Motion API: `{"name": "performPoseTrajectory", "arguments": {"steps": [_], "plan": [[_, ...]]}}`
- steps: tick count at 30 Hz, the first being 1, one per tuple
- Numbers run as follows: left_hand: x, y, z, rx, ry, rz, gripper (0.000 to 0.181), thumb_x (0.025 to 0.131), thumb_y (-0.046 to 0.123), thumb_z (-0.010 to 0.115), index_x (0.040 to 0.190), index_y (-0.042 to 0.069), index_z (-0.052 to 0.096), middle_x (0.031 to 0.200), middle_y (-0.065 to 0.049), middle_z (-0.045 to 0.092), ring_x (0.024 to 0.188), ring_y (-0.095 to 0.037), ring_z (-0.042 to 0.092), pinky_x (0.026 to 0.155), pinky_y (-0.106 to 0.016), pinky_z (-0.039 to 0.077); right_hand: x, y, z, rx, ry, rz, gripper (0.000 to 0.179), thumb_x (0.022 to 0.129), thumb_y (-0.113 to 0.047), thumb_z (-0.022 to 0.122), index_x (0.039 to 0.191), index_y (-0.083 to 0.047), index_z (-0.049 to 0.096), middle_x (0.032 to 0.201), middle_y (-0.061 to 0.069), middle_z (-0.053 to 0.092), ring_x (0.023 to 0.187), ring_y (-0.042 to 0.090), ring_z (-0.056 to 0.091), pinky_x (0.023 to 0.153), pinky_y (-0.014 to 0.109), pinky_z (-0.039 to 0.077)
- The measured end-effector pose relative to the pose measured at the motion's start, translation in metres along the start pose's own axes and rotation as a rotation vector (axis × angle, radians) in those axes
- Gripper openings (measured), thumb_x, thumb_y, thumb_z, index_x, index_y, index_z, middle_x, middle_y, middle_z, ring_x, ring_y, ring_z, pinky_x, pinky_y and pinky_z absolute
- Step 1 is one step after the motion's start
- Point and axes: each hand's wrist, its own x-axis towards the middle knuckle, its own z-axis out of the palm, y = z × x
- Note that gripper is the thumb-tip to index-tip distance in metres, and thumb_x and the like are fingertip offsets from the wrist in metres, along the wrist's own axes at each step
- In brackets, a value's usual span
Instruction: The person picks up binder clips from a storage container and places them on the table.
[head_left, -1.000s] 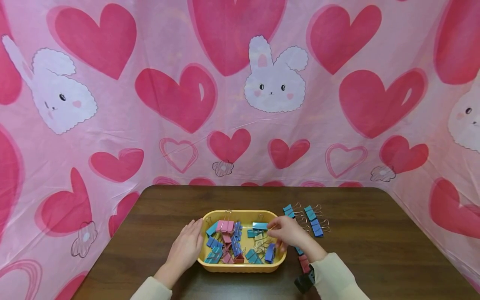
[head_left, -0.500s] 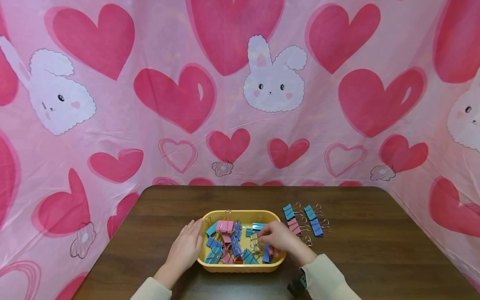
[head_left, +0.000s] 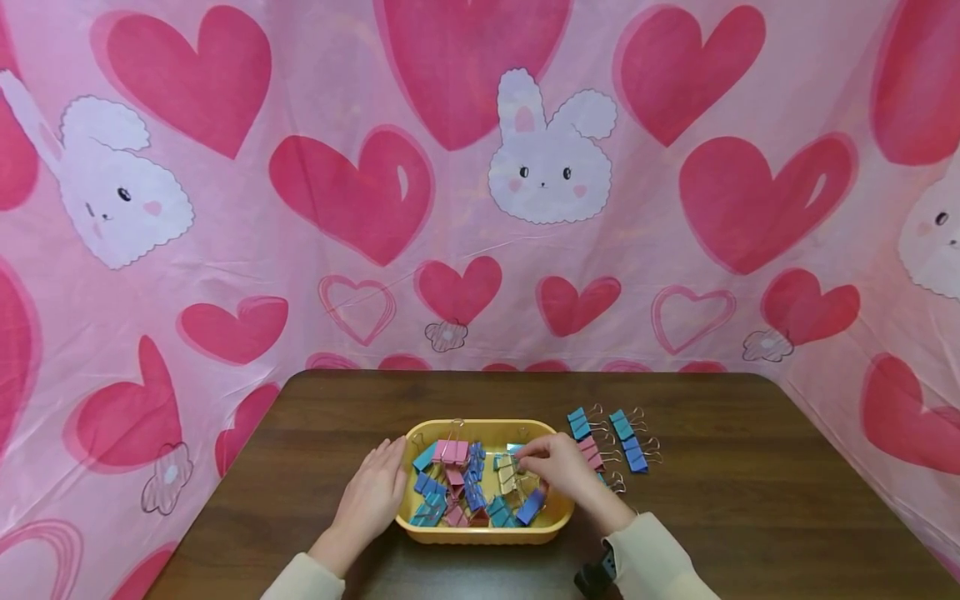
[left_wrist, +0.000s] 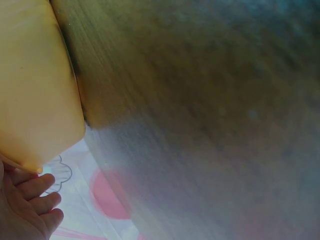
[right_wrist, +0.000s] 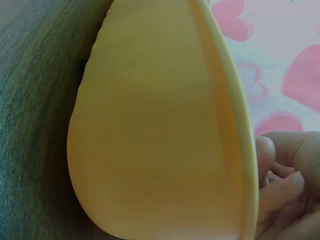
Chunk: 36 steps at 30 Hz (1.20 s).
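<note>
A yellow plastic bin (head_left: 480, 537) on the table holds several binder clips in teal, blue, pink, red and yellow. My left hand (head_left: 372, 487) rests against the bin's left rim with its fingers straight; in the left wrist view its fingertips (left_wrist: 45, 200) show beside the bin wall. Over the bin's right side, my right hand (head_left: 561, 471) reaches in, thumb and fingers pinching at a yellow binder clip (head_left: 507, 477). A blue binder clip (head_left: 532, 506) lies tilted below that hand. In the right wrist view the bin wall hides most of the curled fingers (right_wrist: 282, 192).
Right of the bin, binder clips lie in two columns: a teal clip (head_left: 580, 422) and a pink clip (head_left: 590, 452) in one, a teal clip (head_left: 622, 425) and a blue clip (head_left: 635, 456) in the other. My right forearm covers part of the nearer column. A heart-patterned cloth (head_left: 457, 208) hangs behind the table.
My right hand has moved left and deeper over the bin, to the yellow clip. The blue clip under it has tipped over, and the teal clip has shifted left. My left hand stays put.
</note>
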Motion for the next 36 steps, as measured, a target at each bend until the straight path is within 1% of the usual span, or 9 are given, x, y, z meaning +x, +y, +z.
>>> {"name": "performPoseTrajectory", "arguments": {"steps": [2,5,9,12,15,21,27,31,36], "plan": [[0.000,0.000,0.000,0.000,-0.004,-0.001,0.044,0.092,0.014,0.049,0.131,-0.005,0.046,0.132,-0.018,0.048,0.126,-0.033,0.038,0.104,-0.046,0.027,0.000,0.000,-0.002,0.053,0.019,0.022,0.012,0.084,-0.005,0.064,0.092,0.002,0.070,0.072,0.012,0.066,0.037,0.010,0.047,0.035,0.018,0.036],[0.001,0.000,0.000,0.000,-0.007,-0.003,0.044,0.092,0.015,0.050,0.131,-0.005,0.046,0.132,-0.018,0.048,0.126,-0.033,0.038,0.104,-0.046,0.027,-0.001,-0.001,-0.005,0.145,0.045,0.049,0.016,0.085,-0.004,0.062,0.096,0.006,0.068,0.075,0.016,0.066,0.044,0.012,0.052,0.038,0.021,0.042],[0.002,0.000,0.000,-0.001,-0.007,-0.004,0.044,0.092,0.015,0.049,0.131,-0.005,0.046,0.132,-0.018,0.048,0.126,-0.033,0.037,0.104,-0.046,0.027,-0.002,0.000,-0.009,0.247,0.061,0.075,0.022,0.087,-0.001,0.059,0.103,0.013,0.063,0.079,0.015,0.066,0.061,0.023,0.063,0.051,0.030,0.054],[0.002,-0.001,0.002,-0.004,-0.004,-0.002,0.044,0.092,0.015,0.049,0.131,-0.005,0.046,0.132,-0.018,0.048,0.126,-0.033,0.038,0.104,-0.046,0.027,-0.002,0.002,-0.012,0.307,0.068,0.090,0.024,0.087,-0.001,0.057,0.105,0.016,0.060,0.082,0.017,0.067,0.070,0.029,0.066,0.060,0.036,0.055],[0.001,-0.002,0.003,-0.008,-0.002,-0.002,0.044,0.092,0.015,0.049,0.131,-0.005,0.047,0.132,-0.017,0.048,0.126,-0.033,0.038,0.104,-0.046,0.028,-0.003,0.002,-0.017,0.350,0.081,0.098,0.026,0.087,-0.001,0.058,0.105,0.017,0.058,0.083,0.018,0.066,0.071,0.029,0.066,0.065,0.038,0.055],[0.002,-0.003,0.005,-0.013,-0.005,-0.009,0.044,0.092,0.016,0.048,0.132,-0.004,0.047,0.132,-0.017,0.048,0.126,-0.033,0.038,0.104,-0.046,0.027,-0.010,0.002,-0.034,0.392,0.131,0.103,0.029,0.088,-0.003,0.058,0.108,0.018,0.056,0.084,0.020,0.066,0.073,0.025,0.067,0.065,0.034,0.055],[0.002,-0.001,0.004,-0.004,-0.005,0.002,0.044,0.092,0.015,0.049,0.131,-0.004,0.047,0.132,-0.017,0.048,0.126,-0.032,0.038,0.104,-0.046,0.027,-0.019,0.004,-0.058,0.428,0.203,0.098,0.029,0.089,-0.002,0.057,0.110,0.018,0.055,0.085,0.020,0.066,0.071,0.020,0.067,0.066,0.034,0.055],[0.002,0.000,0.003,-0.004,-0.003,0.003,0.044,0.092,0.015,0.049,0.132,-0.004,0.047,0.132,-0.017,0.048,0.126,-0.032,0.038,0.104,-0.046,0.027,-0.027,0.010,-0.075,0.444,0.257,0.087,0.030,0.089,0.000,0.055,0.111,0.021,0.052,0.081,0.019,0.067,0.069,0.018,0.067,0.066,0.035,0.055],[0.002,-0.001,0.003,-0.001,-0.001,0.005,0.044,0.092,0.015,0.049,0.131,-0.005,0.047,0.132,-0.017,0.048,0.126,-0.033,0.038,0.104,-0.046,0.027,-0.039,0.021,-0.095,0.457,0.320,0.082,0.033,0.091,0.000,0.054,0.113,0.024,0.048,0.082,0.016,0.067,0.070,0.017,0.067,0.066,0.031,0.055]]}}
